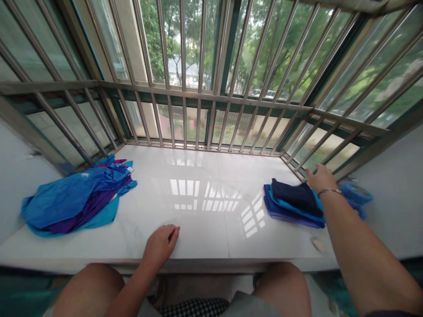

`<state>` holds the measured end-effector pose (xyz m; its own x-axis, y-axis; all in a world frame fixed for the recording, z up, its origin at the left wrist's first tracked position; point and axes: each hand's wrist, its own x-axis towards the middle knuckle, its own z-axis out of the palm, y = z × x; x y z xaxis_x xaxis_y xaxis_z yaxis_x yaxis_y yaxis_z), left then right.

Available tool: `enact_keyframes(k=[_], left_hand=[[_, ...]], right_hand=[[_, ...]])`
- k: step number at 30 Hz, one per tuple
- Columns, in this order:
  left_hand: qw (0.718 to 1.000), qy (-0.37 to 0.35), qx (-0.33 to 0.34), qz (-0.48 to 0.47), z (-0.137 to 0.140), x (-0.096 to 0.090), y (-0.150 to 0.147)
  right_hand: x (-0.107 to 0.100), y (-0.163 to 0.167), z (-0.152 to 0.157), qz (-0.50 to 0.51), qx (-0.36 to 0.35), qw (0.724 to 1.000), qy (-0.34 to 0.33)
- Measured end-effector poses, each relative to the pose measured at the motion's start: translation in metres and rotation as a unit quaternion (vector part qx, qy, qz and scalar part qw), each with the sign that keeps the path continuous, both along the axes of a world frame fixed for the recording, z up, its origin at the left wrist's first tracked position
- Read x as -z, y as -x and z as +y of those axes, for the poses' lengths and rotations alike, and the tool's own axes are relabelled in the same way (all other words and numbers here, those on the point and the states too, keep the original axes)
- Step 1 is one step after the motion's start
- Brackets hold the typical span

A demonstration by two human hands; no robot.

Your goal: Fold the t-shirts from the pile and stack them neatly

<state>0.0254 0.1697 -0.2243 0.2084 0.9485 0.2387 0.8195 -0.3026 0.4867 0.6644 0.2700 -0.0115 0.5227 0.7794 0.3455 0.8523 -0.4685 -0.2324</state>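
Nearest, two bare knees [284, 284] are seen below the front edge of a white tiled sill [198, 207], with black-and-white checked cloth [194, 307] between them. Left hand [161, 242] is held at the front part of the sill, left of the tile seam; fingers loosely curled into a fist, contact with the surface can't be told. Small pale object [317, 243] is seen at front right, blurred. On the left end, a loose heap of clothes [69, 193] is piled in blue, purple and teal, reaching back to the window bars. On the right, a folded stack of clothes [294, 202] is laid, navy on top, lighter blue and violet-blue beneath. Blue round item [357, 193] is placed by the right wall, partly hidden behind the forearm. Right hand [320, 178] is stretched just past the stack's back right corner, bracelet [330, 191] worn at the wrist; thumb and forefinger spread apart, other fingers can't be made out. Behind, metal bars [183, 116] are fitted across the window; trees [274, 57] are seen outside.
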Motion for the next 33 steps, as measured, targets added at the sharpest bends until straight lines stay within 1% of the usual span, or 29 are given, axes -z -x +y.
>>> enact_keyframes(k=[4,6,7,8,9,11,13,15,16,17,18,20,21,22,24,25,26,28,29,30,31,32,33], left_hand=[[1.000,0.007,-0.004,0.010,0.001,-0.001,-0.001],[1.000,0.008,-0.006,0.022,0.001,-0.003,-0.002],[1.000,0.008,-0.007,0.027,0.000,-0.003,-0.003],[1.000,0.007,-0.008,0.030,-0.001,-0.004,-0.004],[1.000,0.006,-0.008,0.030,-0.003,-0.005,-0.006],[1.000,0.009,-0.010,0.021,-0.004,-0.005,-0.007],[0.999,0.035,-0.009,-0.018,-0.001,-0.005,-0.005],[0.993,0.076,-0.007,-0.091,0.010,-0.008,0.005],[0.988,0.086,-0.015,-0.124,0.018,-0.012,0.015],[0.985,0.082,-0.029,-0.146,0.028,-0.016,0.028],[0.985,0.060,-0.056,-0.150,0.040,-0.022,0.045],[0.987,-0.034,-0.130,-0.091,0.065,-0.036,0.087],[0.980,-0.081,-0.176,-0.047,0.077,-0.043,0.110],[0.966,-0.113,-0.234,-0.006,0.088,-0.051,0.135],[0.928,-0.131,-0.346,0.053,0.107,-0.067,0.182],[0.915,-0.109,-0.383,0.069,0.114,-0.076,0.204],[0.909,-0.065,-0.403,0.078,0.120,-0.084,0.223],[0.914,0.030,-0.396,0.086,0.130,-0.102,0.250],[0.919,0.056,-0.381,0.087,0.134,-0.112,0.257],[0.924,0.058,-0.368,0.085,0.136,-0.122,0.258],[0.930,0.040,-0.356,0.079,0.136,-0.131,0.253],[0.937,0.011,-0.342,0.064,0.133,-0.139,0.242],[0.946,-0.017,-0.322,0.041,0.127,-0.145,0.225]], right_hand=[[0.039,0.025,0.006,-0.019,-0.080,0.996,0.035],[0.066,0.040,-0.002,-0.032,-0.126,0.989,0.065],[0.083,0.049,-0.010,-0.042,-0.151,0.985,0.072],[0.102,0.061,-0.021,-0.053,-0.178,0.980,0.073],[0.123,0.074,-0.033,-0.063,-0.204,0.975,0.060],[0.168,0.107,-0.064,-0.071,-0.281,0.957,0.023],[0.209,0.142,-0.095,-0.059,-0.315,0.947,-0.011],[0.239,0.171,-0.119,-0.047,-0.324,0.945,-0.022],[0.248,0.182,-0.127,-0.038,-0.324,0.945,-0.021],[0.253,0.190,-0.132,-0.030,-0.320,0.947,-0.020],[0.256,0.195,-0.134,-0.024,-0.315,0.948,-0.018],[0.254,0.198,-0.133,-0.018,-0.308,0.951,-0.019],[0.252,0.198,-0.131,-0.017,-0.303,0.953,-0.021],[0.250,0.197,-0.130,-0.014,-0.301,0.953,-0.022],[0.248,0.196,-0.128,-0.003,-0.299,0.954,-0.026],[0.247,0.196,-0.128,0.005,-0.298,0.954,-0.029],[0.247,0.196,-0.128,0.012,-0.297,0.954,-0.031],[0.247,0.196,-0.129,0.024,-0.295,0.955,-0.035],[0.247,0.195,-0.129,0.027,-0.293,0.955,-0.036],[0.246,0.194,-0.129,0.030,-0.290,0.956,-0.036],[0.246,0.194,-0.129,0.033,-0.288,0.957,-0.036],[0.245,0.194,-0.129,0.037,-0.285,0.957,-0.034],[0.243,0.196,-0.130,0.042,-0.283,0.958,-0.034]])
